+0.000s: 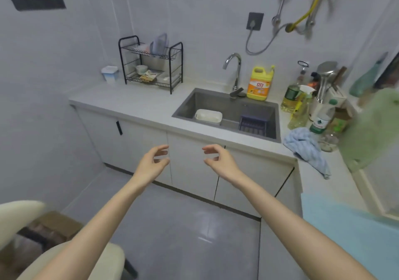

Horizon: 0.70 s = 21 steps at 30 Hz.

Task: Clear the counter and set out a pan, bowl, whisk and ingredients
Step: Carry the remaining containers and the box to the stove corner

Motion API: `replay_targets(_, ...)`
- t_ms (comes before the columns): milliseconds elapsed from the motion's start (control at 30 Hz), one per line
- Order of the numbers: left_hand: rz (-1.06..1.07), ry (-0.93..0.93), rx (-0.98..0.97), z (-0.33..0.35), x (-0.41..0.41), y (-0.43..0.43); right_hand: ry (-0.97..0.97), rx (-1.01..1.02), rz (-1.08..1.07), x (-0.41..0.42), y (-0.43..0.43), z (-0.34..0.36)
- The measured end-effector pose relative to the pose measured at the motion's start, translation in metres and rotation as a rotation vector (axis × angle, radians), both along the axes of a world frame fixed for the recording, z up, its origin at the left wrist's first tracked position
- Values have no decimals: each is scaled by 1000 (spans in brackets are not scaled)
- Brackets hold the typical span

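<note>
Our left grip [152, 163] and right grip [220, 161] hang loosely wide, holding nothing, likely poised to clear the table [129, 103] at twelve o'clock

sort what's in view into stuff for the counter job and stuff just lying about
For the job, likely: counter, blue cloth on it, oil bottle.
Lying about: yellow detergent bottle, white tub and purple basket in the sink, dish rack.
</note>
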<state>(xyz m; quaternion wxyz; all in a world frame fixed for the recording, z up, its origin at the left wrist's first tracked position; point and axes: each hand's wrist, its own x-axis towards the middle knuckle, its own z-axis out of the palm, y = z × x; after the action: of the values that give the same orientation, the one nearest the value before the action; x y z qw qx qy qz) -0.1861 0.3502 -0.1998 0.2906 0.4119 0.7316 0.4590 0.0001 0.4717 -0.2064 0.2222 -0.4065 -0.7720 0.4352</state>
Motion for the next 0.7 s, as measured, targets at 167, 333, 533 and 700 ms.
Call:
replay_targets(167,162,8,6,2,-72,32,13,10,110,-82,52,7)
replay_targets(333,266,0,11,-6,-142,64,26,15,163,-162,96,4)
replay_targets(533,298,-15,26,-14,-259,125,28,-5,210,-282,161,-1)
replay_targets(700,313,-20,49,-4,-363,181,33,-35,196,-389,218,6)
